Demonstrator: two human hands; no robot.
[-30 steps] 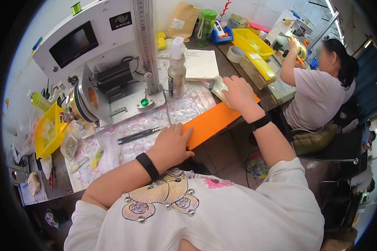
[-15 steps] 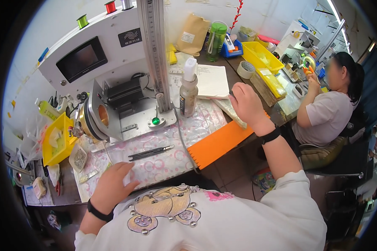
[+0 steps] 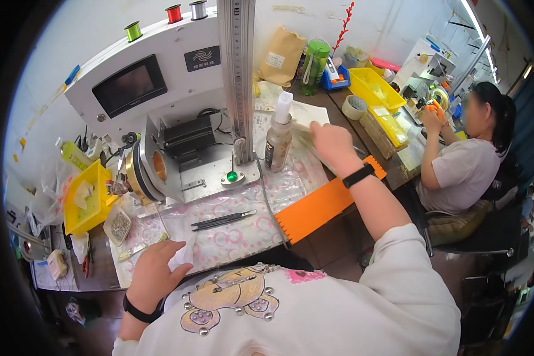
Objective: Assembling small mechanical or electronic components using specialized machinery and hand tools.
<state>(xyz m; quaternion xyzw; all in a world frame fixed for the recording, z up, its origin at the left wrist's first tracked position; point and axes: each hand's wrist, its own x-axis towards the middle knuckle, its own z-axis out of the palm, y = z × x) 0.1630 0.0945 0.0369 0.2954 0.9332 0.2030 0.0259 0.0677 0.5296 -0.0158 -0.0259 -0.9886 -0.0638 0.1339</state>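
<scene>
The left hand (image 3: 157, 270) is laid at the near edge of the bench, its fingers curled around a small pale slip (image 3: 181, 256) that is pinched against the patterned plastic cover (image 3: 243, 228); a black band is worn on that wrist; the right hand (image 3: 332, 142) is stretched to the far right, resting palm down on a pale sheet (image 3: 305, 115) just right of a brown bottle (image 3: 277, 142) with a white cap; whether anything is gripped there cannot be told; an orange comb-edged strip (image 3: 320, 207) is seen under the right forearm, along the bench edge; black tweezers (image 3: 222, 220) are laid between the hands; a white machine (image 3: 160, 89) with a dark screen is stood at the far side; a yellow bin (image 3: 86, 199) is set at the left; another person (image 3: 463, 166) is seated at the far right.
</scene>
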